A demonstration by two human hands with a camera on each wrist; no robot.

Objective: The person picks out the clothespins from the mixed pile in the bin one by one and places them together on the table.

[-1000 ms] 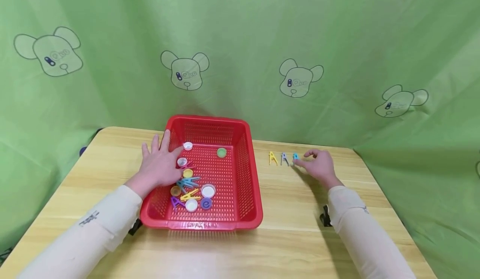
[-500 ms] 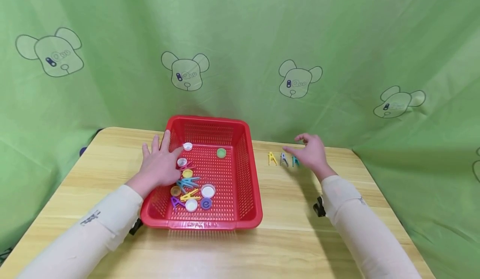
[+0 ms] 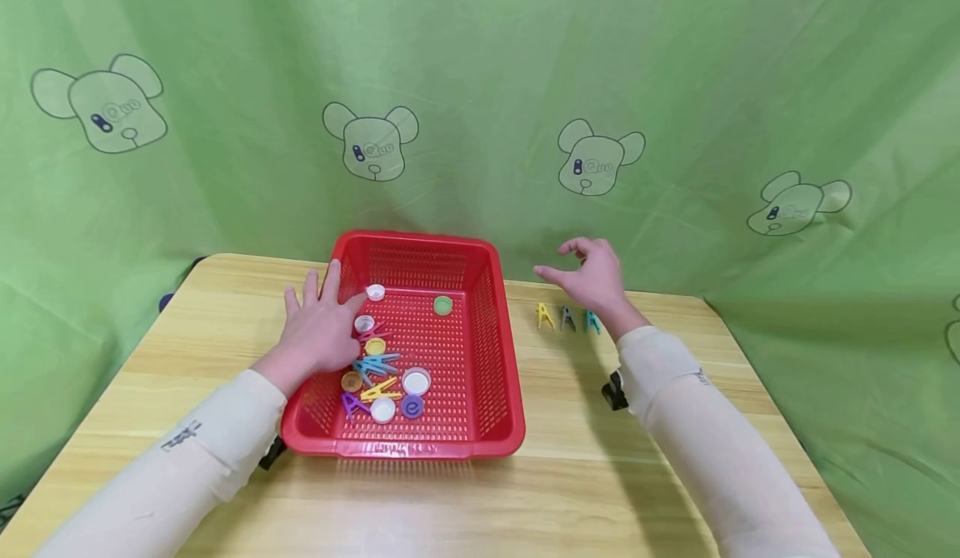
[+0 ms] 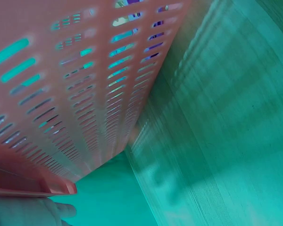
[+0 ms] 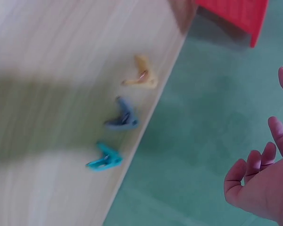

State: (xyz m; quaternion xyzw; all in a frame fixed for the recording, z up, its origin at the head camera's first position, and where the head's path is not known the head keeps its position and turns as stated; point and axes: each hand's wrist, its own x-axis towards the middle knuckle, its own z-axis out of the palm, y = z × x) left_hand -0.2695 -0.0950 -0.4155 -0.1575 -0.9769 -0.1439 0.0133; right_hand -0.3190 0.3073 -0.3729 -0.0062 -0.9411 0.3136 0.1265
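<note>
Near the far edge of the table [image 3: 525,508], I log on the head feed three clips [image 3: 567,319] in a row, right hand [image 3: 596,276] in the air near them, thumb and fingers parted, left hand [image 3: 318,333] spread over the red basket's [image 3: 405,450] left rim.

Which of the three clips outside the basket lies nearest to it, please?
The yellow clip; the middle clip and teal clip each lie farther from the basket.

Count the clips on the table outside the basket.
3, in a row on the table to the right of the basket: yellow clip nearest the basket, grey clip in the middle, teal clip farthest. None there looks hidden.
</note>
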